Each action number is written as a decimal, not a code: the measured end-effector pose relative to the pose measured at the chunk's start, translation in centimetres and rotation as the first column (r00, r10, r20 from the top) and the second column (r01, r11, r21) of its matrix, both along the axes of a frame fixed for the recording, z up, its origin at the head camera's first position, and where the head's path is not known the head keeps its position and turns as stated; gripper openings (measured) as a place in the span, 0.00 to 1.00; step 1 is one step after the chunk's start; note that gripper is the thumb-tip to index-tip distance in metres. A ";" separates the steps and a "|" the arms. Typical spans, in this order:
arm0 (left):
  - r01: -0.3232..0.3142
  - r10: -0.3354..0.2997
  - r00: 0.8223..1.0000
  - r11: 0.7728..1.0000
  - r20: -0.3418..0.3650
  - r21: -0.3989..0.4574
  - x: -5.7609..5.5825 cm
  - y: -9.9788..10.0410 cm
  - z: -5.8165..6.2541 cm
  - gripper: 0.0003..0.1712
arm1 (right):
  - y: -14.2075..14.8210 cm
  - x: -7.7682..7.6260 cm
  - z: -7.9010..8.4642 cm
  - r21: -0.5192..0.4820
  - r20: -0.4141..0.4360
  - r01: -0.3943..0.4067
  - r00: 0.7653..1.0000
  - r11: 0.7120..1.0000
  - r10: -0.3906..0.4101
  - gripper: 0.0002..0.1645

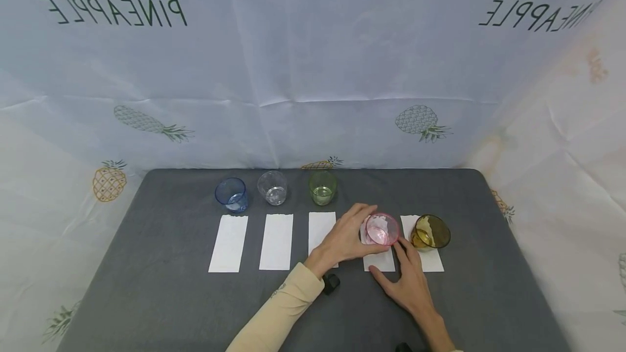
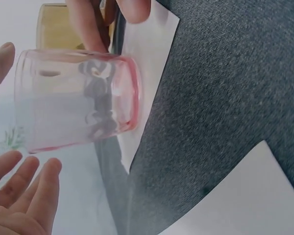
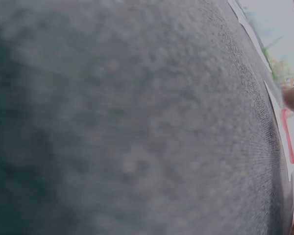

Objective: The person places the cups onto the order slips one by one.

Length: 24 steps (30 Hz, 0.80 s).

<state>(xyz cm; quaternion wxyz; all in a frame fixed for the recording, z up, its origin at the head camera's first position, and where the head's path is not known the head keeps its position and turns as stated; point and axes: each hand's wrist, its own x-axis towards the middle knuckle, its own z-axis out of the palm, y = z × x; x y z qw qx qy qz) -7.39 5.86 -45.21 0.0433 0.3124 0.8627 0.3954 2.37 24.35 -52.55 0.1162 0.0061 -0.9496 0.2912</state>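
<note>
A pink glass stands upright on the fourth white paper strip. My left hand reaches around its left side. In the left wrist view, that hand's thumb and spread fingers lie on either side of the pink glass, near its rim, with small gaps showing. At the glass's lower right is my right hand, fingers extended and thumb apart; whether its fingertips touch the glass I cannot tell. Just right of it, an amber glass stands on the fifth paper strip.
Blue, clear and green glasses stand along the back of the grey table. In front of them lie three more paper strips, the leftmost one included. A pineapple-print curtain hangs behind.
</note>
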 end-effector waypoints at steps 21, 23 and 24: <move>-0.035 0.035 0.999 0.999 0.005 0.029 -2.3 -3.4 2.5 0.52 | -1.4 0.9 3.9 -0.235 -0.356 -0.063 0.934 0.970 -0.026 0.52; -0.049 0.049 0.999 0.998 0.006 0.040 -2.6 -3.9 2.6 0.52 | -1.9 0.7 4.6 -0.246 -0.379 -0.099 0.925 0.964 -0.002 0.52; -0.055 0.055 0.998 0.997 0.006 0.045 -2.8 -4.1 2.7 0.52 | -2.2 0.6 4.8 -0.253 -0.384 -0.116 0.923 0.960 0.010 0.52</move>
